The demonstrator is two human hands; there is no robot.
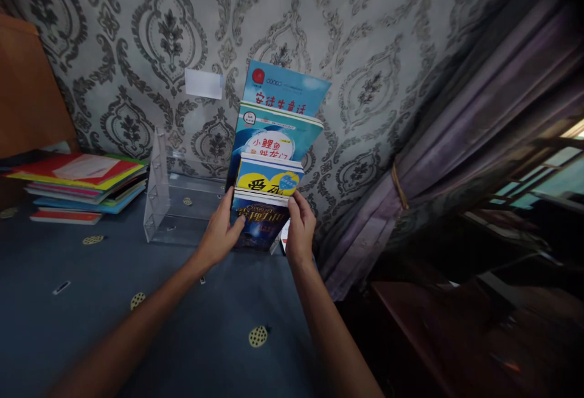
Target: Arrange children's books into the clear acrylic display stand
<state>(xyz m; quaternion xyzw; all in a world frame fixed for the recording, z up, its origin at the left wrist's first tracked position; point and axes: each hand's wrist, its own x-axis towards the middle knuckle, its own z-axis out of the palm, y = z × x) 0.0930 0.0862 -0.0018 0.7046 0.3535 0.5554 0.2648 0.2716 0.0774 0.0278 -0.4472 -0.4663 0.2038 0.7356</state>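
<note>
My left hand (222, 230) and my right hand (301, 227) grip a dark blue book (260, 221) by its two sides. Its cover faces me, with gold lettering that looks upside down. Behind it, books stand in rising steps: a yellow and blue book (269, 180), a teal book (278, 130) with red characters, and a tall light blue book (287, 87) against the wall. These stand at the right end of a clear acrylic book rack (157, 185). The rack's right side is mostly hidden by the books and my hands.
A pile of books and colourful folders (86, 182) lies left of the rack. The table (173, 337) wears a blue cloth with pineapple prints. A white paper (204, 84) is on the patterned wall. A tied purple curtain (378, 203) hangs at right, near a dark reddish surface (410, 319).
</note>
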